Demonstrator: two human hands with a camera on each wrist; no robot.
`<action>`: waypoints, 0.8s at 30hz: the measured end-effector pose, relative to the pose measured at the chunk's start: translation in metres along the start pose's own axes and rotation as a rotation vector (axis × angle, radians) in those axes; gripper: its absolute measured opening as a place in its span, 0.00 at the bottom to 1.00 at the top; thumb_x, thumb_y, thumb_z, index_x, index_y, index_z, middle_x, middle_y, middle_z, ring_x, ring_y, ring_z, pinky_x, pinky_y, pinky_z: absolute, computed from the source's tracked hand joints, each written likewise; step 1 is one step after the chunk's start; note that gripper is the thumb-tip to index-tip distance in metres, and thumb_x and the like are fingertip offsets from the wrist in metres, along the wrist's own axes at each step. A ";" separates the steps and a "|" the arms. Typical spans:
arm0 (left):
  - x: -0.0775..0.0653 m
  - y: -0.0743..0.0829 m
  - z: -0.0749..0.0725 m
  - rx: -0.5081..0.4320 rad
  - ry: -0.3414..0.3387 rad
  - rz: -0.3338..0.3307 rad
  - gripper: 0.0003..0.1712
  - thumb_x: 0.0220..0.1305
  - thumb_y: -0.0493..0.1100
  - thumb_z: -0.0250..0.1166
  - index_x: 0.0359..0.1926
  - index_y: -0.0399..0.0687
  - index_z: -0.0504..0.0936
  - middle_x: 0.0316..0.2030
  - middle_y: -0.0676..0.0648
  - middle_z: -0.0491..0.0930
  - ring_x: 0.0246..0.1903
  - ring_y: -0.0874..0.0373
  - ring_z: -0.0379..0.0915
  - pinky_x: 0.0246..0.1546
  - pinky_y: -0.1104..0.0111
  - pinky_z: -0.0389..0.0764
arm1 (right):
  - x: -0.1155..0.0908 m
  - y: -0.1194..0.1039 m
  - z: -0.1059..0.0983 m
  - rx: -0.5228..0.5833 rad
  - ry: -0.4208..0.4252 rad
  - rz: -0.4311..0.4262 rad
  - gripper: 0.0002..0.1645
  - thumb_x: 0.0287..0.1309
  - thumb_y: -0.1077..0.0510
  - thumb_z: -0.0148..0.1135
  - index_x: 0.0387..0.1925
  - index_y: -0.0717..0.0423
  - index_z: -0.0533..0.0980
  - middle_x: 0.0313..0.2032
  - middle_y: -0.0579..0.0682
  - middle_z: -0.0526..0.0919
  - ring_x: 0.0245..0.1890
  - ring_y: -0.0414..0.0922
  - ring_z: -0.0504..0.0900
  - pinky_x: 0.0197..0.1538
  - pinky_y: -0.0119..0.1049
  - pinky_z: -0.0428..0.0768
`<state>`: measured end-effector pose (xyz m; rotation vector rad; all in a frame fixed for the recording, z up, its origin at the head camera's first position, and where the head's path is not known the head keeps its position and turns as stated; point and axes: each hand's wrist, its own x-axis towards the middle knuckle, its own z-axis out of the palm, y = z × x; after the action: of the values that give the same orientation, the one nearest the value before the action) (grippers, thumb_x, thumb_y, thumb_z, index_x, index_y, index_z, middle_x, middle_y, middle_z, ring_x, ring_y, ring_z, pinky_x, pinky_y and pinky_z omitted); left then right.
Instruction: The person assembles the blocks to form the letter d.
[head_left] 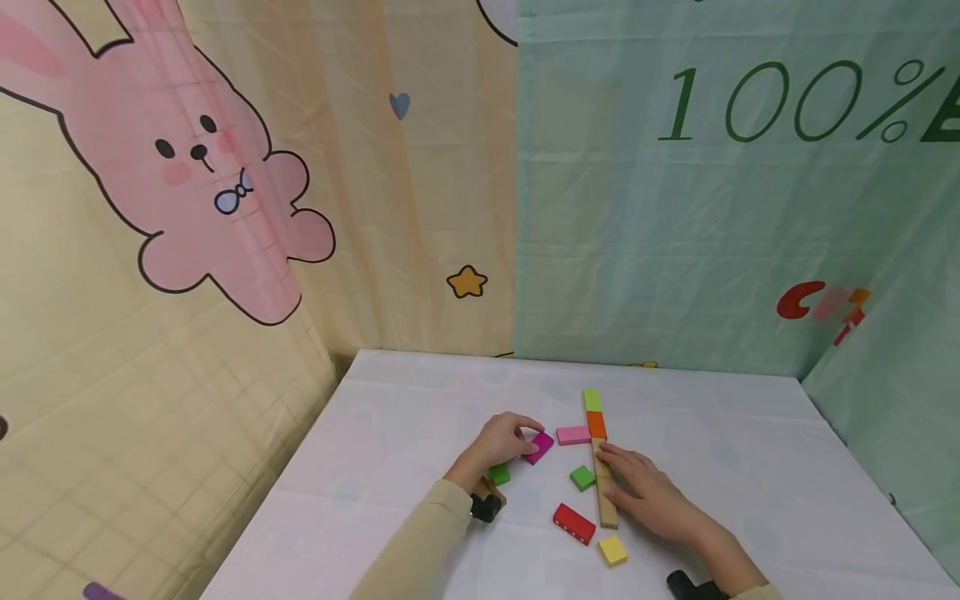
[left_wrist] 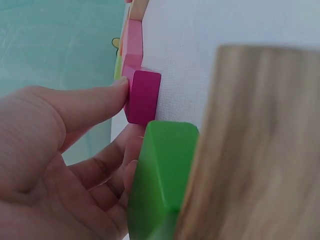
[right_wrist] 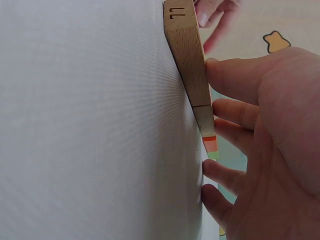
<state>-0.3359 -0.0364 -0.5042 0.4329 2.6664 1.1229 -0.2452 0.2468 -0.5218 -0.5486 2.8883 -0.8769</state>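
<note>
My left hand (head_left: 501, 439) pinches a magenta block (head_left: 538, 448) between thumb and fingers, left of a pink block (head_left: 573, 435). In the left wrist view the thumb lies against one side of the magenta block (left_wrist: 145, 97). A row runs away from me: plain wooden blocks (head_left: 606, 500) in front, then an orange block (head_left: 596, 425) and a light green block (head_left: 592, 400). The pink block's right end meets this row near the orange one. Alongside the wooden part, my right hand (head_left: 652, 496) rests its relaxed fingers against the row's right side.
Close below my left hand lie a green block (head_left: 499, 474) and a wooden block (left_wrist: 260, 145), partly hidden by the wrist camera. Another green block (head_left: 582, 477) sits just left of the row. Nearer me are a red block (head_left: 574, 524) and a yellow block (head_left: 612, 551). Printed curtains surround the white table (head_left: 405, 400).
</note>
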 end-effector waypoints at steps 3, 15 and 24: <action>0.001 0.001 0.002 0.004 -0.007 0.007 0.18 0.62 0.44 0.73 0.53 0.62 0.88 0.33 0.54 0.77 0.33 0.56 0.71 0.30 0.65 0.75 | 0.000 0.000 0.000 0.001 0.000 0.000 0.38 0.68 0.41 0.61 0.75 0.46 0.64 0.75 0.47 0.60 0.73 0.59 0.57 0.66 0.68 0.60; 0.002 0.005 0.005 0.026 -0.011 0.004 0.18 0.62 0.45 0.73 0.53 0.63 0.87 0.31 0.54 0.76 0.31 0.56 0.71 0.29 0.66 0.73 | 0.001 0.001 -0.001 -0.007 -0.001 0.008 0.40 0.68 0.39 0.60 0.75 0.45 0.63 0.75 0.47 0.60 0.73 0.59 0.56 0.66 0.69 0.60; 0.002 0.007 0.005 0.022 -0.012 -0.005 0.18 0.62 0.46 0.73 0.53 0.63 0.87 0.30 0.54 0.76 0.31 0.56 0.71 0.29 0.66 0.73 | 0.001 0.003 0.001 -0.014 0.001 -0.002 0.40 0.68 0.39 0.60 0.75 0.45 0.63 0.75 0.47 0.59 0.73 0.60 0.56 0.66 0.69 0.60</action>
<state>-0.3346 -0.0280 -0.5028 0.4351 2.6705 1.0873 -0.2470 0.2481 -0.5237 -0.5528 2.8980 -0.8576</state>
